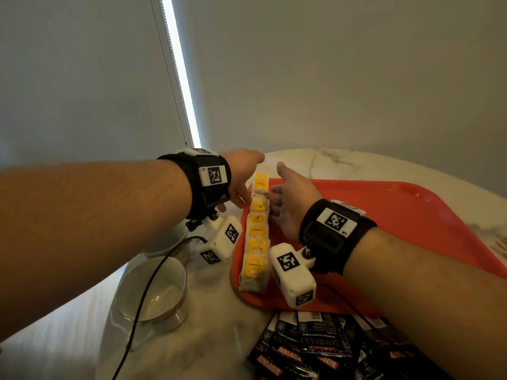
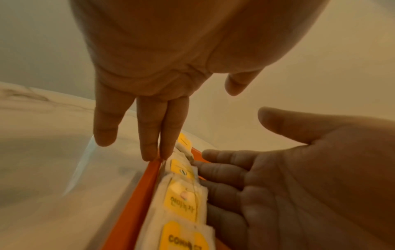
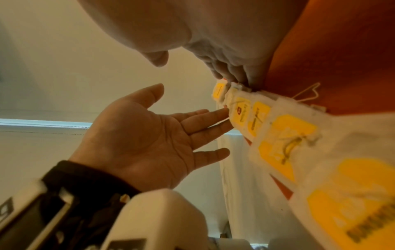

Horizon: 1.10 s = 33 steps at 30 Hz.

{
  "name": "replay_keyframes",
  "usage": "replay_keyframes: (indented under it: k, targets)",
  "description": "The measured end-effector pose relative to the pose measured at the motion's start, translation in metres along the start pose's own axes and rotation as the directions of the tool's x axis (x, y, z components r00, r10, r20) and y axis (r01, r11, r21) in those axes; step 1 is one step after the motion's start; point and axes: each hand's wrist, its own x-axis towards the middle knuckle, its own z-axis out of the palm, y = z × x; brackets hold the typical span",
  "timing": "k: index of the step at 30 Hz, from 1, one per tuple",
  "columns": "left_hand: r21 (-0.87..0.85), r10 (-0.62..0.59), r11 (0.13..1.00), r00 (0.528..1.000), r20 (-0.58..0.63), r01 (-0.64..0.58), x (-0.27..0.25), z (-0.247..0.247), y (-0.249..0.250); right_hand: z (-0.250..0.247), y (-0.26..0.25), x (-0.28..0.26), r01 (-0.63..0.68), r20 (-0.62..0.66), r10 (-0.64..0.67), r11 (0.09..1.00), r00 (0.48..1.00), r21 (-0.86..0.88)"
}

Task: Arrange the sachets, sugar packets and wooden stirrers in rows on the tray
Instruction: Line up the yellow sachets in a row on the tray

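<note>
A row of several tea-bag sachets (image 1: 258, 234) with yellow tags lies along the left edge of the red tray (image 1: 384, 215). My left hand (image 1: 247, 185) stands on the row's left side at the tray rim, fingers straight, fingertips (image 2: 164, 152) touching the far bags. My right hand (image 1: 277, 187) lies on the tray on the row's right side, its straight fingers (image 2: 222, 170) against the sachets (image 2: 183, 194). Neither hand holds anything. The right wrist view shows the left hand (image 3: 160, 132) and the row (image 3: 286, 135) running toward the camera.
A pile of black coffee sachets (image 1: 323, 344) lies on the marble table in front of the tray. A glass bowl (image 1: 153, 292) and a second bowl (image 1: 164, 242) stand at the left, with a dark cable (image 1: 142, 305) across them. Pale sticks (image 1: 500, 246) show at the right edge.
</note>
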Motion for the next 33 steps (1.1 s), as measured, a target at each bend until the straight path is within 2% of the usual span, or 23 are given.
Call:
replay_keyframes:
  k: [7, 14, 19, 27, 33]
  targets:
    - [0.046, 0.013, 0.999, 0.999, -0.046, -0.011, -0.021, -0.005, -0.007, -0.007, 0.003, -0.02, -0.011, -0.007, 0.011, 1.0, 1.0, -0.012]
    - [0.085, 0.123, 0.989, 0.991, -0.047, -0.119, -0.054, 0.006, -0.006, -0.002, 0.015, -0.031, -0.034, 0.044, 0.036, 0.999, 0.998, -0.035]
    - [0.131, 0.165, 0.979, 0.984, -0.066, -0.155, -0.062, 0.005, -0.013, -0.003, 0.014, -0.042, -0.03, -0.028, 0.029, 0.999, 0.999, -0.031]
    - [0.123, 0.155, 0.981, 0.987, -0.033, -0.15, -0.067, 0.01, -0.016, -0.008, 0.03, -0.053, -0.028, 0.031, 0.029, 0.999, 0.999, -0.04]
    - [0.175, 0.201, 0.966, 0.979, -0.04, -0.191, -0.074, 0.007, -0.02, -0.012, 0.027, -0.065, -0.038, -0.022, 0.037, 0.998, 0.999, -0.059]
